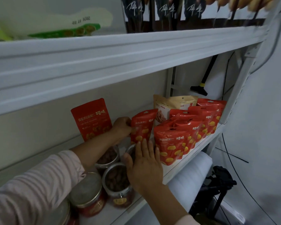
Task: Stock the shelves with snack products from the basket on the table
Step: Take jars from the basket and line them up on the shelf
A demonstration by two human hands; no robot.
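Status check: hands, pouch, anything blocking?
Left hand grips pouch, upright on shelf. Right hand open, fingertips at its base. Jars crowd the front.

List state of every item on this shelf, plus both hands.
left hand: grips held pouch's left edge
right hand: fingers straight, against held pouch's lower front
held pouch: upright, slightly tilted, sealed
pouch row: standing, sealed
big pouch: upright, sealed
beige pouch: upright behind pouch row
jars: lids on, nuts inside
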